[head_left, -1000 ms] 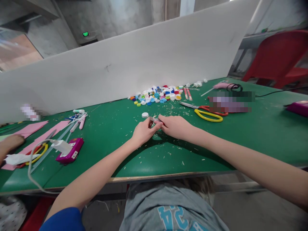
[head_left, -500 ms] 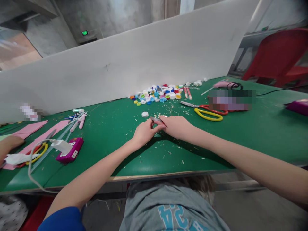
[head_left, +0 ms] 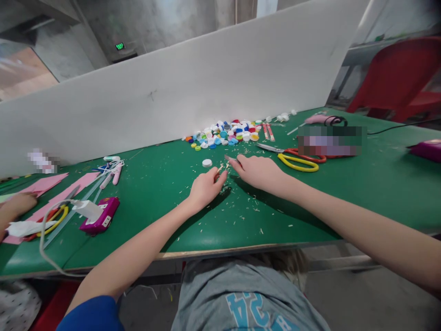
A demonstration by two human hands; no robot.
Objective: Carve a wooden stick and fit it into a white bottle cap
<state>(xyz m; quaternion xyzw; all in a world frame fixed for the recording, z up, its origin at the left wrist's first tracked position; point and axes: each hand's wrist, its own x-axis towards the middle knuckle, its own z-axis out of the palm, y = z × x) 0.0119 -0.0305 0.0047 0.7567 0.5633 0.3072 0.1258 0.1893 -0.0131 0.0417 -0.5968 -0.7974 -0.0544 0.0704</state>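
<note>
- On my feed the left hand [head_left: 204, 189] is closed, thumb and fingers pinching a thin pale stick [head_left: 219, 170]; the stick's end pokes out past the fingertips, and the rest is hidden from me inside the grip.
- The right hand [head_left: 260, 171] I read as closed around a small grey blade [head_left: 231, 159]; its tip juts out toward the left, and I can't make out the handle under the fingers.
- I see the blade beyond and to the right of the stick, near it but apart, with a strip of green table [head_left: 193, 236] showing between the two hands.
- Pale shavings [head_left: 255, 197] lie scattered around and below both hands.
- A single white cap [head_left: 207, 162] sits just beyond the left hand, near its fingertips but untouched.
- Farther off, I have a heap of colored caps [head_left: 225, 135] near the white partition [head_left: 179, 92].
- To the right of the right hand, well apart from it, lie scissors with red and yellow handles [head_left: 299, 163], blades spread slightly or closed, I can't tell.
</note>
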